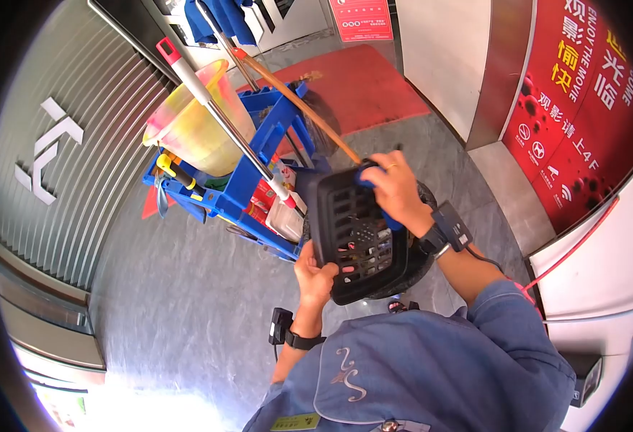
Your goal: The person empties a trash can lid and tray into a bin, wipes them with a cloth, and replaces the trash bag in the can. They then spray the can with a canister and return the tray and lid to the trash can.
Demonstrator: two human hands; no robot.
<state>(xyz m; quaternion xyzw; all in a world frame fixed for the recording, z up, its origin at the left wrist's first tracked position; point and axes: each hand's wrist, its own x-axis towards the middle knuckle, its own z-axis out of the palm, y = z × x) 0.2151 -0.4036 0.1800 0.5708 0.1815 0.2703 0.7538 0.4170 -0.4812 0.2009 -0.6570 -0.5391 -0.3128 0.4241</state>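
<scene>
A black plastic basket (323, 237) with slotted sides is held up tilted in front of me. My left hand (315, 277) is closed on its lower left edge, thumb over the rim. At its upper right, my right hand (395, 186) has its fingers wrapped over the rim at a blue part (391, 220) that looks like a handle. Small light and pinkish shapes show through the slots. Behind and below the basket sits a round black container (421, 268), mostly hidden by it. A wooden pole (302, 104) runs down toward my right hand.
A blue cleaning cart (241, 180) stands ahead to the left, carrying a yellow-pink tub (204, 122) and a red-tipped metal pole (219, 115). A red mat (363, 90) lies beyond. A ribbed wall (64, 158) is at left, a red poster panel (583, 108) at right.
</scene>
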